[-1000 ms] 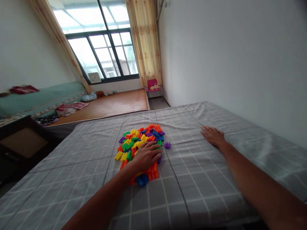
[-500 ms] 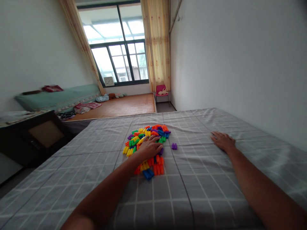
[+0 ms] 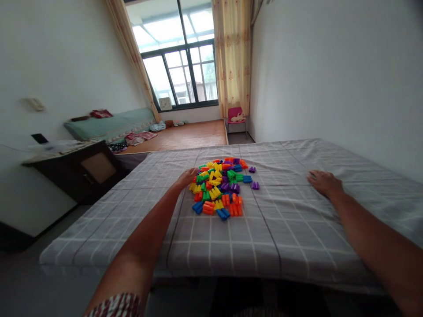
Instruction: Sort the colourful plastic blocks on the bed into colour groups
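A loose pile of plastic building blocks [image 3: 214, 179] in yellow, green, orange, blue and purple lies on a grey checked cloth [image 3: 218, 246]. At the pile's far left edge is my left hand [image 3: 187, 178], its side turned toward the blocks. Its fingers look stretched out, though the tips are partly lost against the pile, and I see no block in its grasp. Well to the right, my right hand [image 3: 325, 182] rests palm down on the cloth, fingers extended and holding nothing. Two purple blocks [image 3: 255, 186] sit just off the pile's right side.
Beyond the cloth-covered surface is a bed with a brown mat [image 3: 198, 134]. A dark cabinet [image 3: 95, 171] stands at the left. Near the window is a pink chair [image 3: 235, 115] with a plush toy on it. A white wall [image 3: 330, 79] runs along the right.
My left hand has moved from on top of the blocks to the pile's left edge. The pile looks more spread out. My right hand stays on the cloth; the view has shifted.
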### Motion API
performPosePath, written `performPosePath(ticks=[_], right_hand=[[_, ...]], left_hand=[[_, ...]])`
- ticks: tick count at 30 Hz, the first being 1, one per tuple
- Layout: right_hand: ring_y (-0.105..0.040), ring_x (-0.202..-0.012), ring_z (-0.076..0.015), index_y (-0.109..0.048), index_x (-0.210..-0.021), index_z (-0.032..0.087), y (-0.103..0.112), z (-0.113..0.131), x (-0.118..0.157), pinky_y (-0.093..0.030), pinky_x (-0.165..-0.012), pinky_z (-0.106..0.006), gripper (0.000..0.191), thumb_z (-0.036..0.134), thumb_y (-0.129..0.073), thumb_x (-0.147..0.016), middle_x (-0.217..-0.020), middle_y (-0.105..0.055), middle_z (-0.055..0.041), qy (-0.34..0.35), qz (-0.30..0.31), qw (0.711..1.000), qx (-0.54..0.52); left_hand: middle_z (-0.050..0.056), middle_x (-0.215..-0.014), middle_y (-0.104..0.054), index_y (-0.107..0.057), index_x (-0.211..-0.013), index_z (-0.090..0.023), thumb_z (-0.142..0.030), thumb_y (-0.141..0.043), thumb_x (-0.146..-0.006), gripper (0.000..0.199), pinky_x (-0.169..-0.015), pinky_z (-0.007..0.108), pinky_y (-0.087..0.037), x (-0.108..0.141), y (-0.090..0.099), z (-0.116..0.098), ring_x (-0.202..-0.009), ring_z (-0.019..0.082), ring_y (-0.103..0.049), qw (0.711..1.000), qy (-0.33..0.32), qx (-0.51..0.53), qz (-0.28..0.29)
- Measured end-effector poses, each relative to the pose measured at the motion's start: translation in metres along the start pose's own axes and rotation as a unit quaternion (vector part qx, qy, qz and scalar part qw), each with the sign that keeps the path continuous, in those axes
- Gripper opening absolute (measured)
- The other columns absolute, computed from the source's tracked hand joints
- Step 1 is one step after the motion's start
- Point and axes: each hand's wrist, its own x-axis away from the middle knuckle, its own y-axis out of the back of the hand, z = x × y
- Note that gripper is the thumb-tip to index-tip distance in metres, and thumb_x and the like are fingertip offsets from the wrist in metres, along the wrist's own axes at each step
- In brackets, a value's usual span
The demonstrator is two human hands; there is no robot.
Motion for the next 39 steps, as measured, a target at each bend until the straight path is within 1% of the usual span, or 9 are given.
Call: performPosePath(ticks=[2, 4, 8, 12, 16, 24, 31, 34, 39], right_hand=[[-0.048, -0.123, -0.0328, -0.061, -0.121, 0.011, 0.016, 0.046, 0.000, -0.036, -0.103, -0.051, 0.050, 0.044, -0.041, -0.090, -0.129, -0.059, -0.0180, 0.056, 0.016, 0.998, 0.010], [-0.047, -0.126, -0.0282, -0.056, -0.129, 0.020, 0.035, 0.111, 0.008, -0.038, -0.101, -0.048, 0.047, 0.044, -0.041, -0.092, -0.135, -0.056, -0.0111, 0.220, 0.053, 0.973, -0.044], [-0.044, -0.130, -0.0240, -0.048, -0.138, 0.030, 0.065, 0.243, 0.051, -0.032, -0.107, -0.044, 0.050, 0.046, -0.048, -0.091, -0.139, -0.053, -0.0059, 0.507, 0.124, 0.837, -0.163], [-0.034, -0.136, -0.0244, -0.039, -0.144, 0.033, 0.065, 0.305, 0.088, -0.019, -0.111, -0.048, 0.060, 0.053, -0.052, -0.088, -0.145, -0.047, -0.0039, 0.618, 0.160, 0.747, -0.184], [-0.031, -0.137, -0.0247, -0.040, -0.143, 0.034, 0.038, 0.314, 0.068, -0.013, -0.112, -0.051, 0.056, 0.047, -0.051, -0.090, -0.147, -0.043, -0.0036, 0.599, 0.139, 0.771, -0.164], [-0.036, -0.133, -0.0286, -0.051, -0.136, 0.022, 0.008, 0.331, 0.012, -0.027, -0.106, -0.050, 0.045, 0.022, -0.045, -0.091, -0.143, -0.046, -0.0115, 0.396, 0.051, 0.907, -0.138], [-0.037, -0.133, -0.0220, -0.042, -0.141, 0.034, 0.029, 0.378, 0.074, -0.023, -0.110, -0.045, 0.049, 0.040, -0.047, -0.093, -0.144, -0.047, -0.0010, 0.612, 0.127, 0.755, -0.200], [-0.037, -0.134, -0.0215, -0.047, -0.137, 0.032, 0.023, 0.372, 0.066, -0.024, -0.110, -0.045, 0.042, 0.033, -0.045, -0.095, -0.141, -0.050, -0.0015, 0.563, 0.106, 0.795, -0.199], [-0.052, -0.121, -0.0210, -0.063, -0.121, 0.026, 0.010, 0.318, -0.001, -0.037, -0.103, -0.040, 0.033, 0.031, -0.043, -0.095, -0.128, -0.062, -0.0045, 0.425, 0.077, 0.861, -0.269]], left_hand=[[0.008, -0.110, -0.071, -0.070, -0.110, -0.018, -0.054, -0.035, -0.089, 0.054, -0.095, 0.033, -0.044, 0.005, -0.006, 0.009, -0.105, 0.024, -0.062, 0.999, -0.009, 0.050, 0.013], [0.005, -0.112, -0.070, -0.069, -0.114, -0.019, -0.058, -0.035, -0.088, 0.058, -0.094, 0.032, -0.045, 0.008, -0.016, 0.009, -0.105, 0.023, -0.062, 0.996, -0.026, 0.087, 0.014], [0.003, -0.110, -0.071, -0.071, -0.110, -0.021, -0.061, -0.038, -0.086, 0.058, -0.095, 0.034, -0.045, 0.013, -0.032, 0.004, -0.107, 0.023, -0.061, 0.990, -0.005, 0.132, -0.038], [0.004, -0.109, -0.071, -0.071, -0.109, -0.018, -0.062, -0.035, -0.087, 0.061, -0.093, 0.032, -0.046, 0.018, -0.033, 0.010, -0.104, 0.021, -0.063, 0.983, 0.013, 0.170, -0.060], [0.006, -0.107, -0.072, -0.072, -0.106, -0.017, -0.066, -0.037, -0.085, 0.064, -0.091, 0.033, -0.048, 0.021, -0.032, 0.015, -0.103, 0.023, -0.063, 0.975, 0.022, 0.215, -0.047], [0.008, -0.116, -0.069, -0.071, -0.108, -0.015, -0.068, -0.039, -0.085, 0.066, -0.099, 0.036, -0.043, 0.024, -0.029, 0.004, -0.112, 0.024, -0.059, 0.951, 0.009, 0.301, -0.067], [0.010, -0.114, -0.069, -0.071, -0.110, -0.015, -0.072, -0.037, -0.083, 0.071, -0.091, 0.038, -0.049, 0.031, -0.022, -0.003, -0.106, 0.025, -0.063, 0.943, 0.044, 0.324, -0.060], [0.012, -0.110, -0.071, -0.067, -0.116, -0.013, -0.077, -0.037, -0.079, 0.080, -0.082, 0.036, -0.052, 0.034, -0.020, -0.005, -0.097, 0.025, -0.066, 0.938, 0.071, 0.338, -0.028], [0.013, -0.102, -0.073, -0.068, -0.115, -0.011, -0.079, -0.041, -0.075, 0.083, -0.080, 0.037, -0.051, 0.036, -0.021, -0.006, -0.093, 0.026, -0.067, 0.937, 0.073, 0.342, -0.017]])
